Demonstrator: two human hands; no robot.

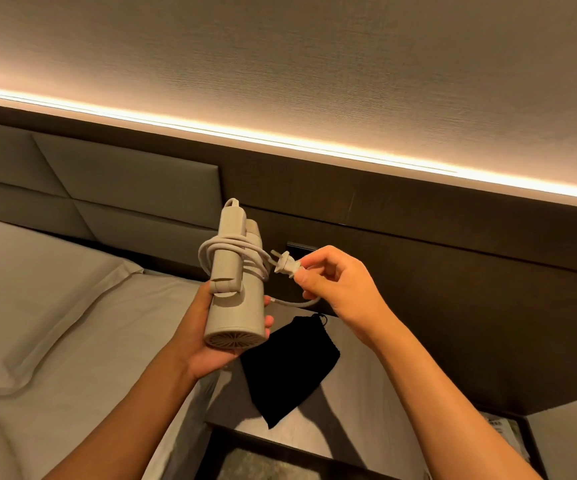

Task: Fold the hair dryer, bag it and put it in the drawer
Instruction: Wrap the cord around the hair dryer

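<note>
The beige hair dryer [235,306] is held upright in the air, its handle folded flat against the barrel and its round rear grille facing me. My left hand [211,344] grips the barrel's lower end from behind. The white cord [224,249] is looped a few times around barrel and handle. My right hand [332,282] pinches the plug [285,266] just right of the dryer, prongs pointing left. A black drawstring bag [287,368] lies flat on the nightstand top [366,393] below my hands.
A bed with a white pillow [38,299] lies at the left, against a grey padded headboard [114,188]. A dark wood wall panel [453,271] under a lit strip stands behind the nightstand. An open drawer [263,459] shows at the bottom edge.
</note>
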